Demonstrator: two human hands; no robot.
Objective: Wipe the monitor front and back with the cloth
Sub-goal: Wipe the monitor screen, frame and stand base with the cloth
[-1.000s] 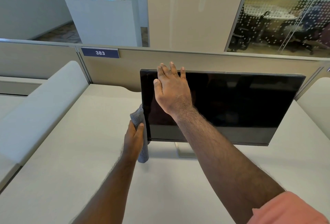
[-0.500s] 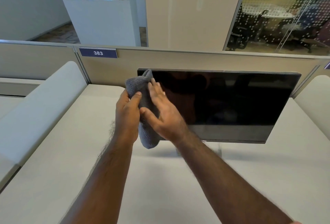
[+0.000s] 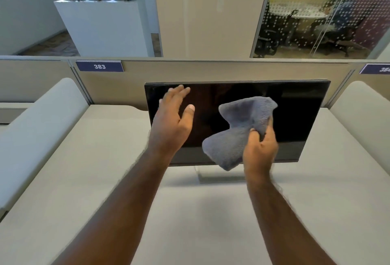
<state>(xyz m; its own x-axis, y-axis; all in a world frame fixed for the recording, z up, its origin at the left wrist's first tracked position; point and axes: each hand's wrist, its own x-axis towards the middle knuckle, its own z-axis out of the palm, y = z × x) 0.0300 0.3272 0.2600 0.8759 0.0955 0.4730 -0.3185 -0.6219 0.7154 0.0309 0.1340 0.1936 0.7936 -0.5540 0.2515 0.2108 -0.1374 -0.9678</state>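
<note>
The monitor (image 3: 295, 112) stands at the far side of the desk (image 3: 63, 180). The right hand (image 3: 260, 151) grips the cloth (image 3: 238, 129) before the screen; the left hand (image 3: 172, 123) is spread wide near its left edge. Front wiping seems about to start: next, press the cloth flat on the glass.

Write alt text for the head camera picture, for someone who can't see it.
A right hand grips a grey cloth before a dark monitor on a pale desk; the left hand is open nearby.
</note>
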